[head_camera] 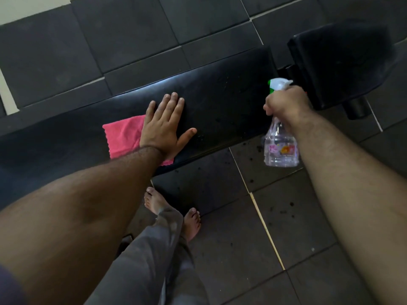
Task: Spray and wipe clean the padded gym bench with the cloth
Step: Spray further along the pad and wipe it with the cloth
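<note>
- Right hand (286,102) fisted round clear plastic spray bottle (280,137), nozzle aimed at black padded bench (220,100).
- Left hand (164,126) open flat, gripping nothing, pinning pink cloth (123,137) ready for wiping.

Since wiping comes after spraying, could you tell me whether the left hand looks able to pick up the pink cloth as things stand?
Probably yes. The left hand lies flat on the bench, its wrist already over the edge of the pink cloth. Nothing lies between them, and the hand is empty; the right hand holds the spray bottle.
</note>
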